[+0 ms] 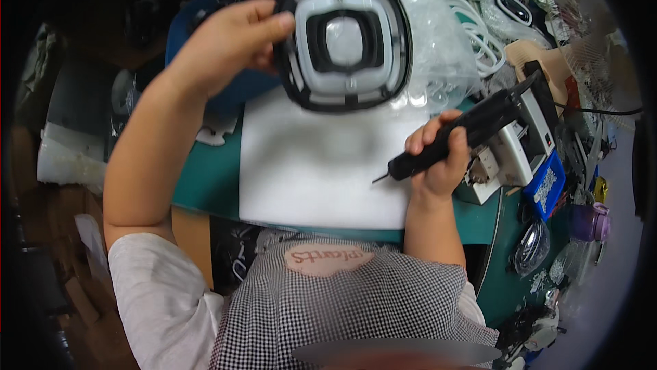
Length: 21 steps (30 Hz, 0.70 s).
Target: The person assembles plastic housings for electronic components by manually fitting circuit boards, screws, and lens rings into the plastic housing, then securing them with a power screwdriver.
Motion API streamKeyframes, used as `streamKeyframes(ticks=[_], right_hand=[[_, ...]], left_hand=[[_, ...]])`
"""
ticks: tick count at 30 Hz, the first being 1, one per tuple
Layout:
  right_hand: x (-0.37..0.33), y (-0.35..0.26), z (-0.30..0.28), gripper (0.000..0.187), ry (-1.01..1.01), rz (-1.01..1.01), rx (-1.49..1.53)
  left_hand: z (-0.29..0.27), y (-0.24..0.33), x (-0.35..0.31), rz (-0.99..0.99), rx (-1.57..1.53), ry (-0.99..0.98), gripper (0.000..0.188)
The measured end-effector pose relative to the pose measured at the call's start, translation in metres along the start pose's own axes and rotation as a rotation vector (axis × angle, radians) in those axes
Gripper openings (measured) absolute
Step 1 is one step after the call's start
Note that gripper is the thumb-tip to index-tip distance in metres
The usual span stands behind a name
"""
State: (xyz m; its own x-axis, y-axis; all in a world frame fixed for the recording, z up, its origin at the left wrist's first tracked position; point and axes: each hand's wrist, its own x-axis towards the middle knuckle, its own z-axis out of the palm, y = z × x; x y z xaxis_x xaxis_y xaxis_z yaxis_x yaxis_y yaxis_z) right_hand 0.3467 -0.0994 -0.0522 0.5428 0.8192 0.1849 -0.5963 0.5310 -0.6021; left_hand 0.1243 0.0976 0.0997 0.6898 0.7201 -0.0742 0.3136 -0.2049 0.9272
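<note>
My left hand (250, 38) is closed on the left edge of a rounded-square black plastic housing (400, 41), thumb on its rim. Inside the housing sits a pale grey ring around a black recess with a light centre. It is held up above a white sheet (321, 185) at the far side. My right hand (441, 158) wraps round a black electric screwdriver (452, 141). The thin bit points down and left over the sheet, apart from the housing.
Behind the housing stand a blue bin (239, 89) with dark parts and clear plastic bags (438, 41) beside white cables (479, 41). At the right on the green table lie a blue tray (546, 185) of small parts, a white device (510, 158) and a purple container (590, 223).
</note>
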Motion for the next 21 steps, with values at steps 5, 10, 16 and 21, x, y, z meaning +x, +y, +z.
streamKeyframes(ticks=[5,10,16,21], right_hand=[[0.01,-0.006,-0.004,0.035,0.019,0.011,0.005],[0.012,-0.009,-0.007,0.036,-0.049,0.038,-0.044],[0.008,-0.001,-0.008,0.038,-0.065,0.072,-0.047],[0.008,-0.004,-0.011,0.039,-0.064,0.058,-0.075]], left_hand=[[0.044,-0.058,-0.073,-0.291,-0.211,-0.142,0.035],[0.061,-0.107,-0.079,-0.298,0.2,-0.118,0.042],[0.086,-0.113,-0.091,-0.166,0.06,0.228,0.039],[0.113,-0.098,-0.137,0.204,0.638,0.294,0.033]])
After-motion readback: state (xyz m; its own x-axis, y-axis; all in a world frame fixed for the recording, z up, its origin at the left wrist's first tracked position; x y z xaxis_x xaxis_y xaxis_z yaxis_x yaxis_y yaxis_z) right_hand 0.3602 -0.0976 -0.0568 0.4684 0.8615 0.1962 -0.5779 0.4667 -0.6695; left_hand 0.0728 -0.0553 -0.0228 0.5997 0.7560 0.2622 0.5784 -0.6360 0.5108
